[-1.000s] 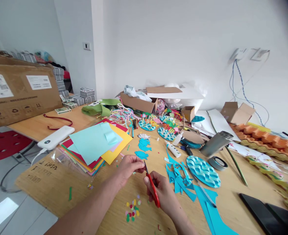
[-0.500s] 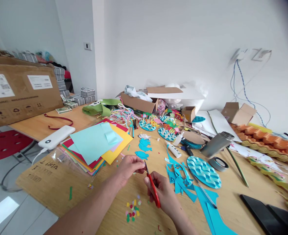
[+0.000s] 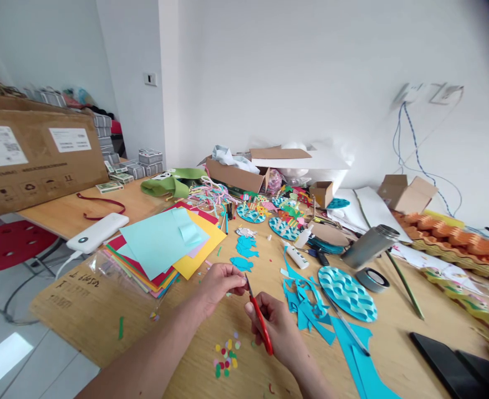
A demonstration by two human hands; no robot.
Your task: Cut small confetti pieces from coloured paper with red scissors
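Observation:
My right hand (image 3: 273, 321) is closed around a pair of red-handled scissors (image 3: 261, 317), their blades pointing up and away. The blade tips meet the fingers of my left hand (image 3: 222, 285), which are pinched together; whatever they hold is too small to make out. Just beyond lie blue paper fish (image 3: 242, 264). Below my hands, small coloured paper dots (image 3: 227, 357) are scattered on the wooden table (image 3: 178, 360). Blue paper scraps (image 3: 305, 302) sit to the right of the scissors.
Left of my hands is a stack of coloured paper (image 3: 157, 244), with a white power bank (image 3: 98, 231) beside it. To the right are a glue bottle (image 3: 298, 256), a wavy blue oval (image 3: 347, 293), a tape roll (image 3: 372, 280), a metal flask (image 3: 371, 245) and a black phone (image 3: 448, 360).
The view has shifted very slightly. Both hands and the scissors keep nearly the same position, with the blades still at the left fingertips.

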